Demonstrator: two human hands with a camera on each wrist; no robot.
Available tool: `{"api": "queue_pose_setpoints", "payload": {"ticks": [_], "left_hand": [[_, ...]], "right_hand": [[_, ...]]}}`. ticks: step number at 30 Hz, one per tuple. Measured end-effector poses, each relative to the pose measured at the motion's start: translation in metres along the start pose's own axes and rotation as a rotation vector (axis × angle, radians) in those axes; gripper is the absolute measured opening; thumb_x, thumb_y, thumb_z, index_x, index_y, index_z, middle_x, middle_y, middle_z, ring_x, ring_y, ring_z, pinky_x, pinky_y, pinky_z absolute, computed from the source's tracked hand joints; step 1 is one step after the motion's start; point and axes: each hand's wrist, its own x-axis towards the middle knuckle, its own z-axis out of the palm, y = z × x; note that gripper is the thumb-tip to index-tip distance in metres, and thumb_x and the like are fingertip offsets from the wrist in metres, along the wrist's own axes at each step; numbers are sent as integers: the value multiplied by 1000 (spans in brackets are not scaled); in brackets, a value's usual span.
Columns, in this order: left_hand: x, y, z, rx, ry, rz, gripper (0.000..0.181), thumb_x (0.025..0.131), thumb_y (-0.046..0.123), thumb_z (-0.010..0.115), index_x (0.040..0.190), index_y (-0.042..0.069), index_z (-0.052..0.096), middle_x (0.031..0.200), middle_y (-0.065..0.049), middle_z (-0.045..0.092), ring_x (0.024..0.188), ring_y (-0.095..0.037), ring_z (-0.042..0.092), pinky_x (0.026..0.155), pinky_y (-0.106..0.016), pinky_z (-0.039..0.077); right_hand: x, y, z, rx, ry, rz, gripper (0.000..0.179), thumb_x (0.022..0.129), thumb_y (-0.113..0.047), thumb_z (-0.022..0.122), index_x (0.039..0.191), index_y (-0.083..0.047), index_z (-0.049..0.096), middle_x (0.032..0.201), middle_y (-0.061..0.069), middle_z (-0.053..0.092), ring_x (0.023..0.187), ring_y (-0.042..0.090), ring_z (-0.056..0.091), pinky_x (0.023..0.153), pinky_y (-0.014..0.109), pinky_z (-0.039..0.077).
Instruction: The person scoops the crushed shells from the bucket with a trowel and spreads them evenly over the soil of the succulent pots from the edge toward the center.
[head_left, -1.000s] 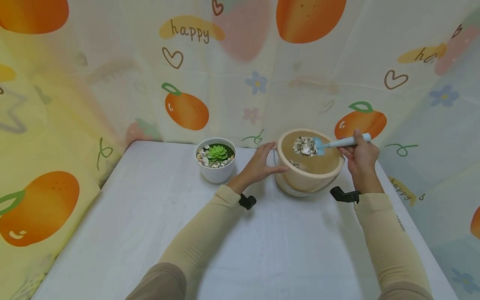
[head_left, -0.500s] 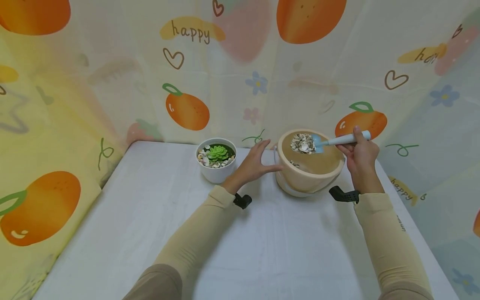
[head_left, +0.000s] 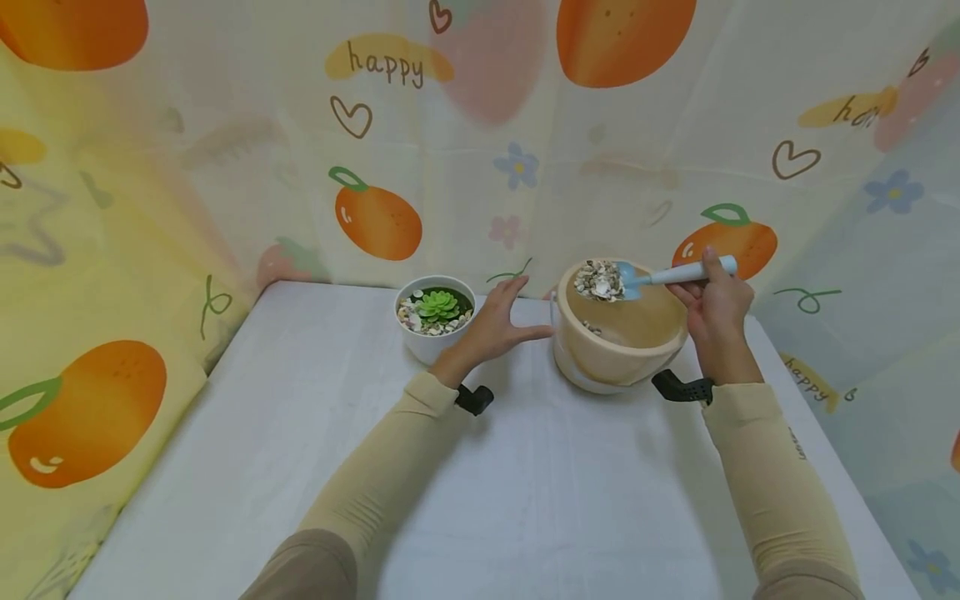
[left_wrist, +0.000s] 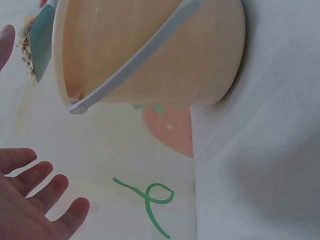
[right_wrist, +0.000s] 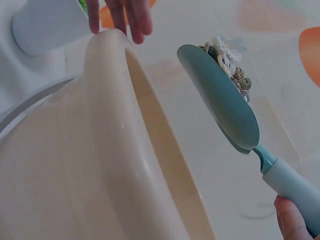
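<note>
A small blue garden trowel (head_left: 660, 275) is held by its handle in my right hand (head_left: 717, 312). Its blade bears a heap of small shells and pebbles (head_left: 598, 282), over the left part of a beige bucket (head_left: 618, 362). In the right wrist view the trowel blade (right_wrist: 220, 100) stands above the bucket rim (right_wrist: 125, 135). My left hand (head_left: 487, 329) has its fingers spread and holds nothing; it is between the bucket and a white pot (head_left: 427, 344). That pot contains a green succulent (head_left: 438, 306) ringed with pebbles.
A white cloth covers the table (head_left: 525, 500). Behind it hangs a fruit-print curtain (head_left: 450, 167). A grey handle (left_wrist: 145, 52) hangs along the bucket's outer side. A few pebbles (head_left: 592, 328) lie inside the bucket.
My left hand has come off the bucket's rim and moved left toward the white pot. The loaded trowel has shifted left and slightly up over the bucket, still in my right hand.
</note>
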Motion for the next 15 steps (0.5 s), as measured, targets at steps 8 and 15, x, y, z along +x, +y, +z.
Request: {"api": "queue_pose_setpoints", "payload": {"ticks": [8, 15], "left_hand": [[-5, -3, -8, 12, 15, 2, 94, 80, 48, 76, 154, 14, 29, 159, -11, 26, 147, -31, 26, 115, -54, 32], [-12, -6, -15, -2, 18, -11, 95, 80, 47, 76, 153, 11, 28, 160, -11, 25, 147, -33, 25, 115, -56, 30]], "right_hand": [[-5, 6, 8, -20, -50, -17, 40, 88, -24, 71, 119, -2, 56, 80, 14, 71, 73, 24, 74, 70, 38, 57], [-6, 11, 13, -28, -69, -17, 29, 89, -23, 69, 107, -3, 58, 78, 13, 69, 72, 22, 74, 69, 37, 58]]}}
